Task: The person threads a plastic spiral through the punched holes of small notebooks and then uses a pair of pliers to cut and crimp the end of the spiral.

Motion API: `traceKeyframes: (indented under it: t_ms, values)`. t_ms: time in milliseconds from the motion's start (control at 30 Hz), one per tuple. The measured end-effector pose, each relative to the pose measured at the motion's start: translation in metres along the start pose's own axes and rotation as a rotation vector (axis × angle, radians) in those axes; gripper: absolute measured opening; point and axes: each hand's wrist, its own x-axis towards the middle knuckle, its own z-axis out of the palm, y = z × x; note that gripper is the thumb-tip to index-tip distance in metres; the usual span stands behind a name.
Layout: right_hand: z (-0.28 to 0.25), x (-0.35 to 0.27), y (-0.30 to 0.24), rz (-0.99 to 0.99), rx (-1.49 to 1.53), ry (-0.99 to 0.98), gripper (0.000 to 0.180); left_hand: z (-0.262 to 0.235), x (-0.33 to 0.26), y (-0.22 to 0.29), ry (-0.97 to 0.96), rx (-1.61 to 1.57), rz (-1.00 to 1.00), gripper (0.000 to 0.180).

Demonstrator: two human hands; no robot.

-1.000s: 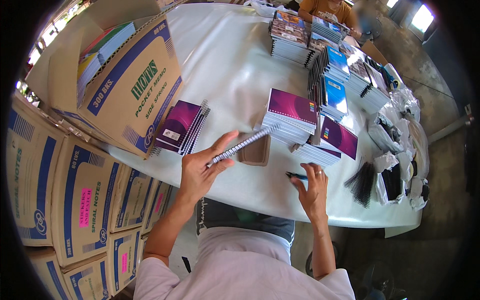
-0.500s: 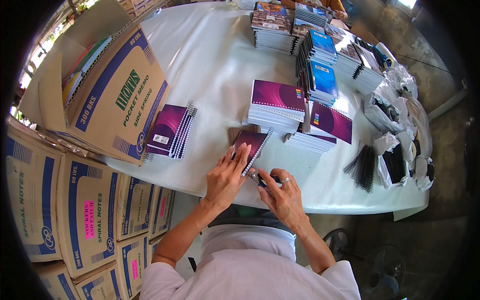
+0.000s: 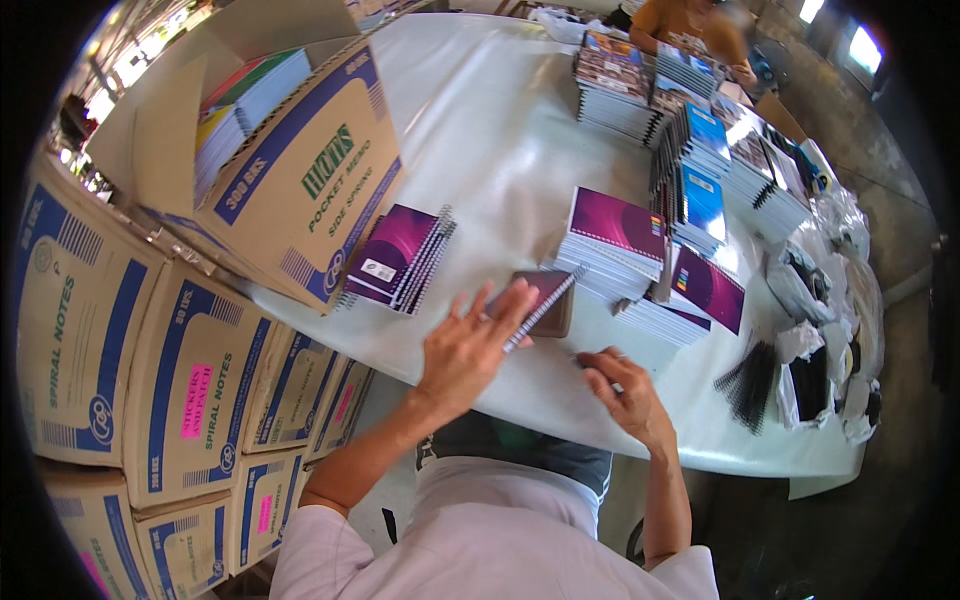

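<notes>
A small purple spiral notebook (image 3: 541,312) lies tilted over a flat brown block (image 3: 562,322) near the table's front edge. My left hand (image 3: 468,348) holds it, fingers laid across its cover and thumb by the spiral. To the right, away from the notebook, my right hand (image 3: 628,392) is closed around a pair of small dark pliers (image 3: 588,361), mostly hidden by the fingers. Several bound purple notebooks (image 3: 398,258) with coils lie left of my left hand. Beyond my hands stand stacks of punched purple notebooks (image 3: 615,232).
An open carton (image 3: 300,190) with colourful books stands at the left, above more stacked cartons (image 3: 200,385). Blue notebooks (image 3: 703,200) are piled far right. Loose black coils (image 3: 748,390) lie beside plastic bags (image 3: 800,265). Another person (image 3: 675,22) sits across the table.
My right hand has drawn away from the notebook's spiral to the right, with the pliers. My left hand remains on the notebook. The view has shifted, so everything appears displaced.
</notes>
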Motion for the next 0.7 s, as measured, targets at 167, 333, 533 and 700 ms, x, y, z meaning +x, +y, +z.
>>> traceKeyframes:
  t_ms: [167,333,533,700]
  values:
    - [-0.011,-0.019,0.052,-0.099,-0.768,0.191,0.039,-0.048,0.015,-0.084,0.116,-0.072,-0.164,0.060]
    - [0.027,0.043,-0.008,-0.055,0.625,0.225,0.082,-0.032,-0.002,-0.123,0.047,-1.170,-0.201,0.066]
    - [0.066,0.137,-0.026,-0.151,0.708,0.102,0.038,-0.035,0.013,-0.156,-0.203,-1.192,-0.371,0.064]
    - [0.105,0.196,-0.063,-0.611,-0.109,0.485,0.054,-0.083,0.042,-0.182,0.045,-1.131,-0.761,0.058]
